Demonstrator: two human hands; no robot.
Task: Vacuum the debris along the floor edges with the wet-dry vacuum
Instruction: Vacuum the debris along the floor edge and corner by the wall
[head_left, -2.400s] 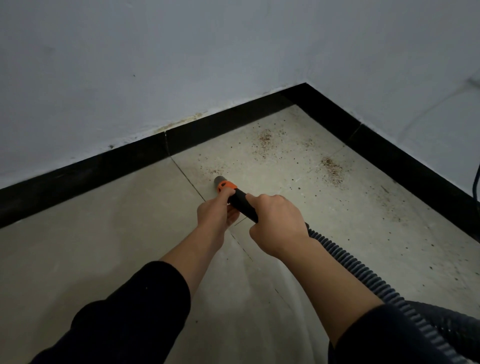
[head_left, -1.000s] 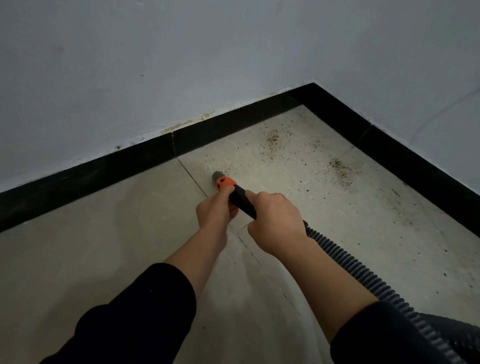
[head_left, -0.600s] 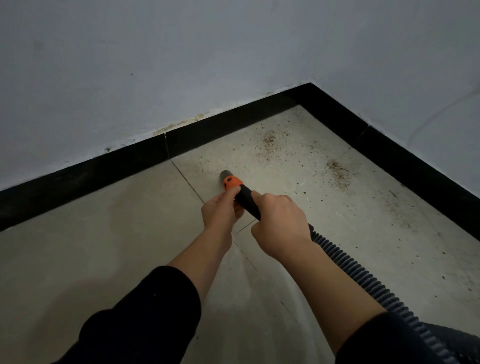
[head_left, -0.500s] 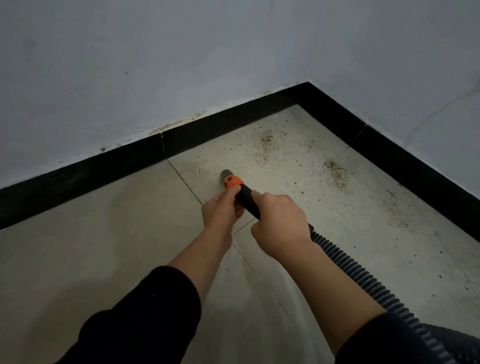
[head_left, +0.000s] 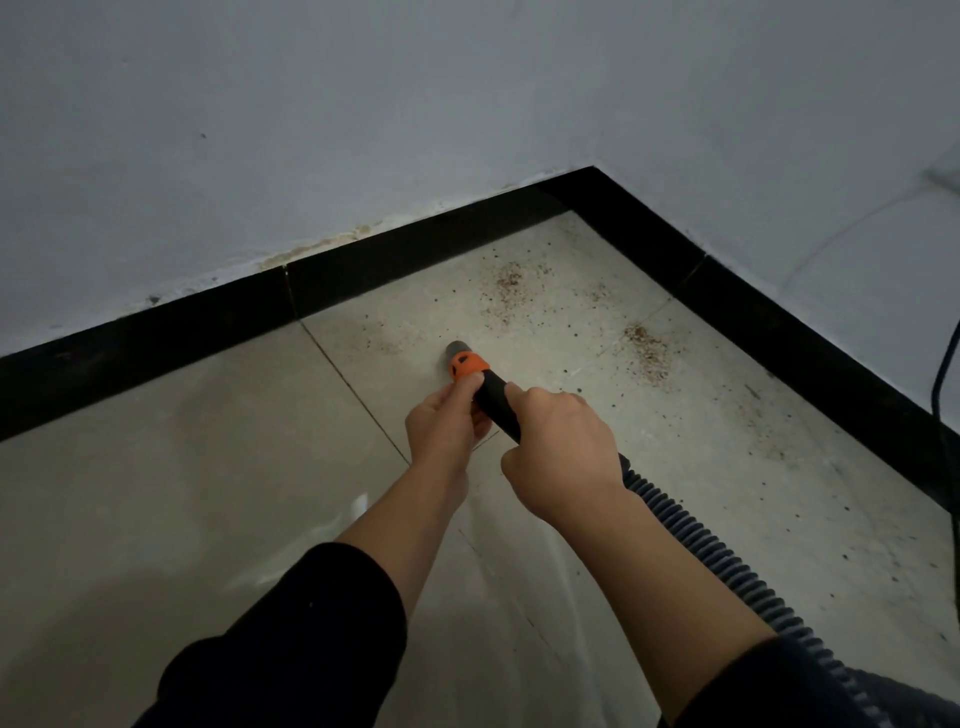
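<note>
Both hands hold the vacuum nozzle (head_left: 470, 366), a black tube with an orange collar and a grey tip that points down at the tiled floor. My left hand (head_left: 445, 423) grips the tube just behind the orange collar. My right hand (head_left: 563, 449) grips the black tube further back, where the ribbed hose (head_left: 717, 566) begins and runs off to the lower right. Brown debris (head_left: 511, 286) lies scattered ahead of the tip toward the corner, with another patch of debris (head_left: 647, 353) to the right and a faint patch (head_left: 379, 340) left of the tip.
A black skirting board (head_left: 363, 270) runs along the back wall and meets a second skirting board (head_left: 779, 322) at the room corner. A dark cable (head_left: 943, 374) hangs at the right edge. The pale floor tiles (head_left: 182, 467) spread to the left.
The nozzle tip has moved forward and right, off the tile joint and nearer the debris patches. Both hands kept their grip on the tube.
</note>
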